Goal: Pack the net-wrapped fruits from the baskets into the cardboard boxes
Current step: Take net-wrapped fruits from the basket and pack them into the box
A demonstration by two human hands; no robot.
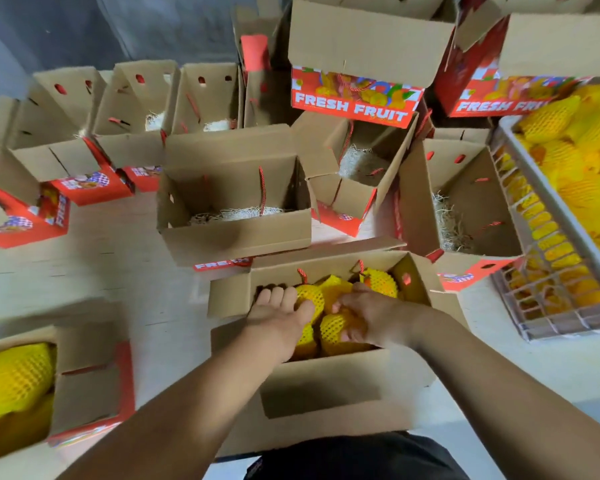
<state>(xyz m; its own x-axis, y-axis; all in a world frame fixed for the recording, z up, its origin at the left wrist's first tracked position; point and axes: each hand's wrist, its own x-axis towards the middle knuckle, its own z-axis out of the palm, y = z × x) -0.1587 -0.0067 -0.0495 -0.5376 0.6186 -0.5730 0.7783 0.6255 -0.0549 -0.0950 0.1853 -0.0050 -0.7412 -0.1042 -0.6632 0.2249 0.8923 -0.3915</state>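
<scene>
An open cardboard box [326,379] stands right in front of me with several fruits in yellow foam net inside. My left hand [279,315] presses down on a net-wrapped fruit [310,296] at the box's left side. My right hand [368,315] grips another net-wrapped fruit [333,329] near the middle of the box. One more wrapped fruit [381,282] lies at the far end of the box. A grey plastic basket [548,244] at the right is piled with net-wrapped fruits [575,161].
Several open cardboard boxes stand on the pale floor around me; the nearest [232,209] and one at the right [465,202] hold only shredded straw. A box [49,386] at lower left holds wrapped fruit. Red "FRESH FRUIT" boxes [357,95] are stacked at the back.
</scene>
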